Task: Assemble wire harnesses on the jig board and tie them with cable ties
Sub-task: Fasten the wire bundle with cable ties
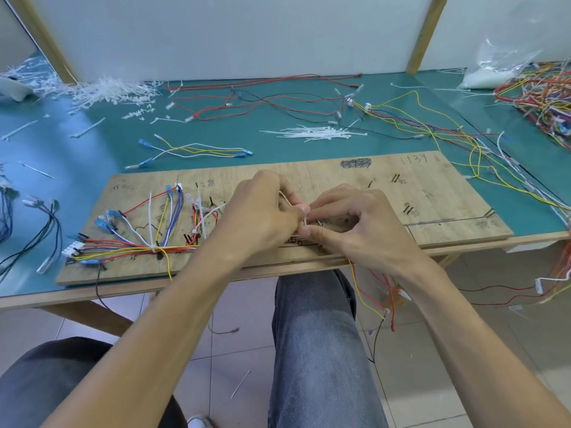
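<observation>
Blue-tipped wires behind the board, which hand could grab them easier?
Probably the left hand. The blue-tipped wires lie past the left half of the jig board, nearer it; the right hand would reach across. Both pinch a cable tie now.

You sit at a bench [92, 156] topped with a teal-green mat and edged in pale wood. Behind it stands a plain white wall panel [231, 32], with a slanting wooden left post [43, 38] and right post [428, 32]. Under you, the floor [241, 319] is pale square tile. The light is soft and even.
</observation>
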{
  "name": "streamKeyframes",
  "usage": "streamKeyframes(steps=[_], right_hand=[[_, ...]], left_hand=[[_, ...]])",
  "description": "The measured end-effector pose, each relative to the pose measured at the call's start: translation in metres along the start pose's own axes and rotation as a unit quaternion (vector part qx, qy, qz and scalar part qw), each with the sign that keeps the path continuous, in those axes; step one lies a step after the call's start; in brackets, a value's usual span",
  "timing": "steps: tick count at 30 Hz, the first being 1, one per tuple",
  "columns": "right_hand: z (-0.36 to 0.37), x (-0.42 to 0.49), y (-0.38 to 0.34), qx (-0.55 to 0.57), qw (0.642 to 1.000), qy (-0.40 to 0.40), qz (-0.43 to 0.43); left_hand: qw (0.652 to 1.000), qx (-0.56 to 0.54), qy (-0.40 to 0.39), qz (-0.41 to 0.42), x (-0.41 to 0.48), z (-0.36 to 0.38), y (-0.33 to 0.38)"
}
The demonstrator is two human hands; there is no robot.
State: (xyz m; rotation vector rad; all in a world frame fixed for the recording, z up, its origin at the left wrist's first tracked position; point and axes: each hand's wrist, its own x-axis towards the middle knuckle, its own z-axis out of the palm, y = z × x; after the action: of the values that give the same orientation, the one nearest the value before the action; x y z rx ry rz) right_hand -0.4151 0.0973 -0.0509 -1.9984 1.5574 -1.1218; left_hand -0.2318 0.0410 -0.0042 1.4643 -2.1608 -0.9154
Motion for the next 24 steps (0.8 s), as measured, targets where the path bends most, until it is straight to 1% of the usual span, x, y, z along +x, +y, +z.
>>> streamKeyframes(steps=[2, 4, 8, 10, 12, 15, 18, 21, 24], right_hand=[[0.0, 0.0, 0.0, 0.002, 1.0, 0.006, -0.003], [0.001, 0.0, 0.0, 0.0, 1.0, 0.011, -0.007], [0.0, 0.0, -0.001, 0.024, 1.0, 0.009, 0.003], [-0.002, 0.001, 0.0, 0.044, 0.999, -0.005, 0.019], [-0.005, 0.003, 0.001, 0.081, 0.995, -0.021, 0.053], [-0.007, 0.005, 0.002, 0.121, 0.989, -0.024, 0.087], [-0.008, 0.004, 0.0, 0.117, 0.99, -0.026, 0.076], [-0.008, 0.002, -0.001, 0.084, 0.995, -0.037, 0.043], [-0.008, 0.002, -0.002, 0.052, 0.997, -0.045, 0.03]], left_hand=[[1.0, 0.022, 0.0, 0.0, 0.005, -0.002, 0.004], [0.999, 0.032, 0.017, -0.004, 0.006, -0.002, 0.008], [0.999, 0.017, 0.046, -0.002, 0.004, 0.002, 0.013], [0.999, 0.014, 0.041, 0.006, 0.003, 0.002, 0.014], [0.999, 0.01, 0.032, 0.013, 0.003, 0.0, 0.014], [0.999, 0.01, 0.026, 0.021, 0.004, -0.001, 0.017], [0.999, 0.013, 0.04, 0.031, 0.004, 0.002, 0.018], [0.995, 0.011, 0.091, 0.051, 0.004, 0.006, 0.02], [0.989, -0.008, 0.132, 0.071, 0.008, 0.012, 0.024]])
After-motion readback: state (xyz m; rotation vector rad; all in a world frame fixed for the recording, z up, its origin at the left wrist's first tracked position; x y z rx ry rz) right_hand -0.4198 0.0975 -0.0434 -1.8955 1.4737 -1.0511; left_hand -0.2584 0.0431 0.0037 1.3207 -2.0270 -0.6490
